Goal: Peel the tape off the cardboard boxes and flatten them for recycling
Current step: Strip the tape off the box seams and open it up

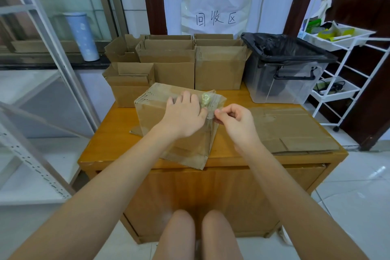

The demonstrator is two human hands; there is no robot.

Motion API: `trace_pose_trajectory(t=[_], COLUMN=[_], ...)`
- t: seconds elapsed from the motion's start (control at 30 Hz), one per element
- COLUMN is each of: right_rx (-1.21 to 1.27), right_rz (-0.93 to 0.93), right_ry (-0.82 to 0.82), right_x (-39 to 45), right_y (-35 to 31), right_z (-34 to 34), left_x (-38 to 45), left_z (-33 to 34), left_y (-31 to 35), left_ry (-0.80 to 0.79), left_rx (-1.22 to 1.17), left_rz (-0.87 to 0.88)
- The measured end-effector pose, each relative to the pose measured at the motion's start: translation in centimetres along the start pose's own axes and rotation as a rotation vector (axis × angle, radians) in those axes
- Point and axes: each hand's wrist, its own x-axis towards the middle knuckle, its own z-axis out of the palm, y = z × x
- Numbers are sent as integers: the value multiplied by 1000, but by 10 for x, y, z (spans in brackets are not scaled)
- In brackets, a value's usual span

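A tiled room is shown, with a wooden tabletop pushed up against a white wall where a paper sign is taped up. Along the back edge of the tabletop a bunch of open cardboard boxes are lined up, and just to their right a clear plastic bin lined with a black bag is parked. A white wire cart is seen off to the right, and a pale blue tumbler is set on the ledge at the left.

Front and centre, a box is tipped at an angle on the tabletop, one flap hanging over the near edge. The left hand is laid flat on top of it, fingers spread, so the box is pressed down. The right hand is curled, and a strip of clear tape is pinched between thumb and fingertips at the box's right corner. A crumpled wad of tape is stuck just beyond the left hand's fingers. A stack of flattened cardboard is laid on the right side of the tabletop, just beside the right hand.
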Motion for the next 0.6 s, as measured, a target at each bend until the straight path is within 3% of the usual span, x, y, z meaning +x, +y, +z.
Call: trace_pose_trajectory(t=[0.2, 0.6], right_rx=[21, -258], right_rz=[-9, -93], right_ry=[-29, -107], right_x=[-1, 1], right_y=[-3, -8], right_z=[-1, -2], left_x=[-2, 1], left_z=[1, 4], left_y=[2, 1], left_ry=[35, 39], left_rx=[1, -24], left_rz=[0, -11])
